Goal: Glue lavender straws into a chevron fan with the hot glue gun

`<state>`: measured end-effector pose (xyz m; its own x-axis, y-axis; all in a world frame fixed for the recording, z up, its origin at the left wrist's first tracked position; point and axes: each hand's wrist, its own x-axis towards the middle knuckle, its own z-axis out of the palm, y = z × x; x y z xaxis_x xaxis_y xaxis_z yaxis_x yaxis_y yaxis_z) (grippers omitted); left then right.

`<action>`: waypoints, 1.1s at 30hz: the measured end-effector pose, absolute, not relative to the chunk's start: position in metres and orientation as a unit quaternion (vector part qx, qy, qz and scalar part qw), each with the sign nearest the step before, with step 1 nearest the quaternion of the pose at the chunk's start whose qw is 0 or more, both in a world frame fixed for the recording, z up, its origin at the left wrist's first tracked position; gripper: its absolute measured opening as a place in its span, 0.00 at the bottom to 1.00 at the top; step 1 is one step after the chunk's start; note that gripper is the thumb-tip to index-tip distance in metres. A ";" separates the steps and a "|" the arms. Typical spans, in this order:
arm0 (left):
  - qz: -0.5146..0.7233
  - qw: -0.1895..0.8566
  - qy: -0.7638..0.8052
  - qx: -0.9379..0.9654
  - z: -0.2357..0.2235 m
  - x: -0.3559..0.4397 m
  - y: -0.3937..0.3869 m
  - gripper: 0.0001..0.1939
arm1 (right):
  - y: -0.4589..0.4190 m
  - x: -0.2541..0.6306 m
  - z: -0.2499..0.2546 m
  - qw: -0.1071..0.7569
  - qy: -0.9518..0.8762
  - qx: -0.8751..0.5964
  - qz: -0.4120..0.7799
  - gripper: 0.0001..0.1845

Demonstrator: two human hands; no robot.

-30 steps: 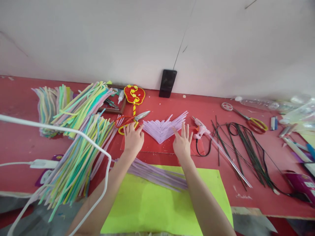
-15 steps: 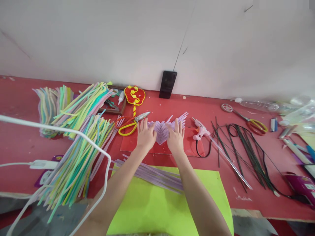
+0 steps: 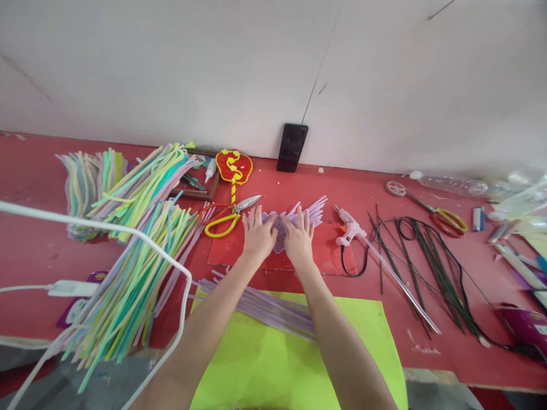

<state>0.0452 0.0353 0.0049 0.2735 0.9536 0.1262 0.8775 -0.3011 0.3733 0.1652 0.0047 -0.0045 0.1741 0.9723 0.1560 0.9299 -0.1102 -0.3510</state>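
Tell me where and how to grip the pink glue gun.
Probably by its handle, from the near side with the right hand: the glue gun lies on its side, handle angled toward the person, nozzle pointing away, clear stick trailing behind.

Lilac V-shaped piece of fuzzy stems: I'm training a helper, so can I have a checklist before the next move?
Left hand and right hand on the V-shaped piece: ok.
Flat red board beneath it: ok.
Pink plastic glue gun apart from the hands: ok.
Glue gun hot: cannot tell.
Red-and-yellow-handled metal scissors well away from the left hand: not ok, close to its fingertips.
Loose lilac stems aligned: not ok, ends uneven.
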 end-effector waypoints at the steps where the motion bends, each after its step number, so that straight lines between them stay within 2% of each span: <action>1: 0.167 0.119 0.577 0.790 0.004 0.045 0.036 0.22 | 0.006 0.166 -0.006 0.188 -0.642 -0.741 0.057 0.31; 6: 0.217 0.122 0.558 0.792 0.004 0.041 0.045 0.20 | 0.011 0.172 -0.011 0.208 -0.650 -0.729 0.045 0.30; 11: 0.271 0.133 0.552 0.777 0.007 0.029 0.057 0.17 | 0.016 0.183 -0.009 0.275 -0.631 -0.724 0.045 0.26; 14: 0.267 0.198 0.548 0.768 0.011 0.023 0.065 0.17 | 0.019 0.189 -0.003 0.287 -0.605 -0.737 0.094 0.26; 17: 0.247 0.289 0.536 0.753 0.015 0.019 0.071 0.19 | 0.021 0.194 0.003 0.282 -0.595 -0.733 0.170 0.27; 21: 0.218 0.341 0.514 0.756 0.018 0.020 0.077 0.21 | 0.024 0.193 0.005 0.251 -0.596 -0.732 0.213 0.27; 33: 0.161 0.323 0.546 0.756 0.034 0.024 0.083 0.20 | 0.026 0.188 0.012 0.189 -0.616 -0.746 0.167 0.26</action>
